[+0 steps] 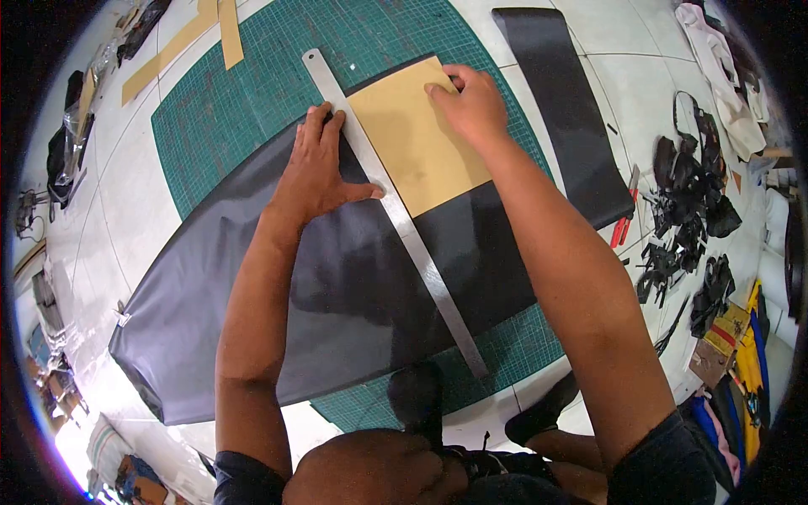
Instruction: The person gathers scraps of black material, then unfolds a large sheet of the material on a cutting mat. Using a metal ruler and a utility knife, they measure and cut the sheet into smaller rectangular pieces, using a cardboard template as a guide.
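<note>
Black sheet material (337, 278) lies over a green cutting mat (227, 126). A long metal ruler (429, 273) crosses the sheet at a slant. Against the ruler's right edge rests a tan rectangular card (417, 139), on top of the black material. My left hand (320, 164) presses on the ruler, its thumb spread apart on the metal and its fingertips near the upper part. My right hand (474, 105) pinches the card's upper right corner, thumb on top and fingers at the edge.
A black strip (564, 109) lies right of the mat, with red-handled scissors (623, 220) by its lower end. Black scraps (686, 227) are heaped farther right. Tan strips (181, 50) lie at the upper left. A foot (543, 410) is near the mat's bottom edge.
</note>
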A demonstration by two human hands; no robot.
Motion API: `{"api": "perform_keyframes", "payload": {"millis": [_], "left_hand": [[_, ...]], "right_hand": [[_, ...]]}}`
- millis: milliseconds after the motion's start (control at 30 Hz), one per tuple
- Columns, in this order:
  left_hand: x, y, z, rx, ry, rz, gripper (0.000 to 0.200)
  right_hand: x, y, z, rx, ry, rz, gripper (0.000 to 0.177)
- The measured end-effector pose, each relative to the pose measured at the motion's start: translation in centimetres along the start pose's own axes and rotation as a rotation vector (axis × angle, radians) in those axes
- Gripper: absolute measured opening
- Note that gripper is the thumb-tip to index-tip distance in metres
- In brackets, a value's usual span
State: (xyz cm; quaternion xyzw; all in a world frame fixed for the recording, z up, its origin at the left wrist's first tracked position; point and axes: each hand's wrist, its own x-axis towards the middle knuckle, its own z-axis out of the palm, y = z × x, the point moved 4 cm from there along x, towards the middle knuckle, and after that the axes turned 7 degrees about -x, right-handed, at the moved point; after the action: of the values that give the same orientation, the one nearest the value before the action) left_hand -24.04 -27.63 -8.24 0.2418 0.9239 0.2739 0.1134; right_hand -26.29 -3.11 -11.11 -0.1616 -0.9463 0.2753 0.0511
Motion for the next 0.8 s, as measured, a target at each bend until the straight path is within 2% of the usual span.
{"api": "perform_keyframes", "payload": {"millis": [133,167,200,300,367,400,433,500,567,700,800], "left_hand": [[0.3,-0.3,0.2,0.139,-0.008,0.053,0.12],[0.5,-0.5,0.2,0.182,0.01,0.066,0.119],[0.4,-0.4,0.3,0.221,0.022,0.075,0.119],[0.1,0.2,0.2,0.385,0.036,0.052,0.121],[0.3,0.6,0.1,0.413,-0.014,0.003,0.122],[0.3,0.6,0.4,0.384,-0.015,0.007,0.122],[0.4,0.2,0.5,0.358,-0.011,0.012,0.122],[0.6,-0.1,0.6,0.337,-0.016,0.02,0.121],[0.7,0.0,0.5,0.326,-0.024,0.022,0.122],[0.6,-0.2,0.7,0.301,-0.034,0.028,0.125],[0.4,-0.1,0.9,0.292,-0.05,0.025,0.127]], "right_hand": [[0.0,1.7,-1.5,0.245,-0.048,0.034,0.044],[-0.2,3.0,-2.3,0.216,0.013,0.01,0.041],[-1.1,4.0,-4.0,0.272,-0.046,0.102,0.043],[-6.8,6.7,-10.4,0.336,-0.129,0.148,0.038],[-11.9,9.4,-13.0,0.472,-0.238,0.322,0.038],[-14.9,11.0,-13.7,0.523,-0.262,0.336,0.038],[-17.8,12.4,-13.9,0.575,-0.283,0.346,0.039],[-23.4,13.8,-14.6,0.462,-0.372,0.48,0.038],[-27.2,14.0,-14.2,0.537,-0.346,0.512,0.04],[-30.5,14.1,-12.2,0.567,-0.296,0.454,0.042],[-31.1,13.8,-12.3,0.463,-0.268,0.477,0.04]]}}
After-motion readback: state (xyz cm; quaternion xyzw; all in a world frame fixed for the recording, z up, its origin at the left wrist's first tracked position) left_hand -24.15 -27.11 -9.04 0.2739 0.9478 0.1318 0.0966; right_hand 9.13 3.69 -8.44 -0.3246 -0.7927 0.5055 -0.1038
